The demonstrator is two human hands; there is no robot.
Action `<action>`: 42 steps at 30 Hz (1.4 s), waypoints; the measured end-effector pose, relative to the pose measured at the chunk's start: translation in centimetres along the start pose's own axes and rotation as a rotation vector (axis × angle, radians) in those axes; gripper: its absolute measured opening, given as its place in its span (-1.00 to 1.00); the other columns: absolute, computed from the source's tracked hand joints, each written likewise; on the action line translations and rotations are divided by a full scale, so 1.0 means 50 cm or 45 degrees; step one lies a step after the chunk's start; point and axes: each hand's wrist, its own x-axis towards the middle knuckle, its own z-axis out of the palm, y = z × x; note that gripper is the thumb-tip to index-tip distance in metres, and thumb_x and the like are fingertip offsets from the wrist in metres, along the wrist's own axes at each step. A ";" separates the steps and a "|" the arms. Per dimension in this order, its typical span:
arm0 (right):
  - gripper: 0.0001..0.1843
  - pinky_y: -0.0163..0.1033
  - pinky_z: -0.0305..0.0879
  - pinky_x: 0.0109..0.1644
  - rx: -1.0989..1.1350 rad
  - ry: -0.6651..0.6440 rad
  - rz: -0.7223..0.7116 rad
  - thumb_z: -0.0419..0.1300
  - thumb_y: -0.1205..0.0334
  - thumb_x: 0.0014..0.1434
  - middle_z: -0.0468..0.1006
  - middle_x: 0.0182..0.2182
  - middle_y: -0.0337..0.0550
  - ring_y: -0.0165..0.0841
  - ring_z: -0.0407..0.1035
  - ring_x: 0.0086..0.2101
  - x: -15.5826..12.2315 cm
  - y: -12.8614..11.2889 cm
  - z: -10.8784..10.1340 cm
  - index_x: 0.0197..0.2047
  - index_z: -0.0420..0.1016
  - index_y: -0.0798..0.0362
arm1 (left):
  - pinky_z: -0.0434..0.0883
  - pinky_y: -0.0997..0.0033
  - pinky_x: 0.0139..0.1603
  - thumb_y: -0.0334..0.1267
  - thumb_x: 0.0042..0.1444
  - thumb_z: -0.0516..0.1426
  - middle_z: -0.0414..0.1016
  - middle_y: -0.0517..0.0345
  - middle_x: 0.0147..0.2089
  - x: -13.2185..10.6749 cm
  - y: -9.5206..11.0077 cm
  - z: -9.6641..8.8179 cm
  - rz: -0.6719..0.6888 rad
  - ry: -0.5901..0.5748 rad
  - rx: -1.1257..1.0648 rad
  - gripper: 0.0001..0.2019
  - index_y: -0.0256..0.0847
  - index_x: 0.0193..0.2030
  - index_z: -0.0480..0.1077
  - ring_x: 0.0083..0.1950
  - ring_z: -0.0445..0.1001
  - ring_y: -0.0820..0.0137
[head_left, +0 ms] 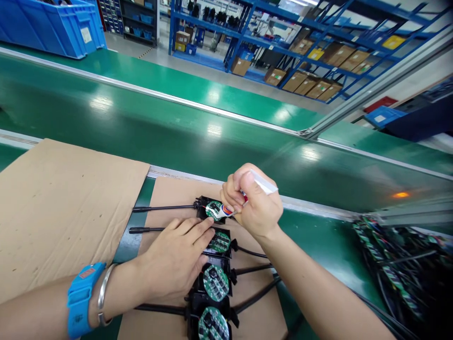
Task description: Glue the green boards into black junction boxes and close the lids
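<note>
Several black housings with round green circuit boards (215, 282) and black cables lie in a row on a cardboard sheet (170, 189). My right hand (253, 203) is closed around a white tube (226, 210), its tip touching the farthest board (213, 209). My left hand (175, 257) lies flat with fingers stretched, pressing on the second housing beside its board (220, 242). A blue wrist strap (80, 298) and a metal bangle sit on my left wrist.
A larger cardboard sheet (60, 203) lies to the left. A green conveyor belt (170, 127) runs behind. A heap of more boards and cables (396, 264) sits at right. A blue crate (56, 23) and blue shelving with cartons (311, 71) stand beyond.
</note>
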 end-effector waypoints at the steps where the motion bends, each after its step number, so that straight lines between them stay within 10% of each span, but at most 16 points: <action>1: -0.67 -0.40 -0.02 -0.68 -0.003 0.006 -0.006 0.10 0.09 0.29 0.11 -0.69 -0.41 -0.56 -0.03 -0.72 -0.001 -0.003 0.000 -0.47 0.27 0.05 | 0.20 0.08 0.16 -0.19 0.35 -0.11 0.11 0.02 0.39 0.000 0.000 0.001 0.000 -0.004 -0.001 -0.57 -0.27 0.29 0.16 0.24 0.19 0.14; 30: -0.64 -0.38 -0.03 -0.71 -0.049 0.106 -0.112 0.19 0.03 0.20 0.07 -0.71 -0.43 -0.54 -0.07 -0.74 0.033 0.005 -0.019 -0.51 0.21 0.01 | 0.47 0.30 -0.25 -0.34 0.33 -0.16 0.16 -0.06 0.36 -0.040 0.035 -0.022 0.433 -0.146 0.224 -0.54 -0.38 0.33 0.12 -0.10 0.45 0.26; 42: -0.62 -0.43 -0.09 -0.67 0.205 -0.006 0.293 0.08 0.03 0.28 0.04 -0.70 -0.42 -0.56 -0.13 -0.73 -0.042 -0.021 0.027 -0.50 0.19 0.03 | 0.49 0.28 -0.40 -0.31 0.29 -0.13 -0.04 -0.19 0.41 -0.040 0.050 -0.016 0.374 -0.239 0.215 -0.49 -0.41 0.36 0.04 -0.18 0.52 0.23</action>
